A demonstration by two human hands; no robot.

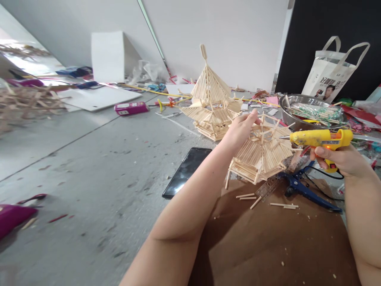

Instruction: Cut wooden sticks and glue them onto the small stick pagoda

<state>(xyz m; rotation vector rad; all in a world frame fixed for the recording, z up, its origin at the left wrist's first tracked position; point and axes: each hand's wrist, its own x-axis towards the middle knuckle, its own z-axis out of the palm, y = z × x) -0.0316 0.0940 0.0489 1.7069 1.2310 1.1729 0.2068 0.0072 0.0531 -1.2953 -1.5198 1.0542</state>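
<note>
My right hand (335,157) grips a yellow hot glue gun (321,138), its metal nozzle aimed left and a small orange light showing on it. Close to the nozzle stands a pavilion-like model of thin wooden sticks (258,155), with flared roof panels and short posts on top. At the model's upper left edge, my left hand (243,126) has hold of it, the fingertips partly out of sight behind the sticks. Just behind is a taller wooden-stick pavilion (211,95) with a pointed roof.
Brown paper (268,238) carries loose sticks and blue-handled cutters (306,191). A black phone (187,171) lies left of my forearm. Further off are a metal bowl (285,113) of packets, a white carrier bag (330,73), a purple packet (131,108) and white boards (101,96).
</note>
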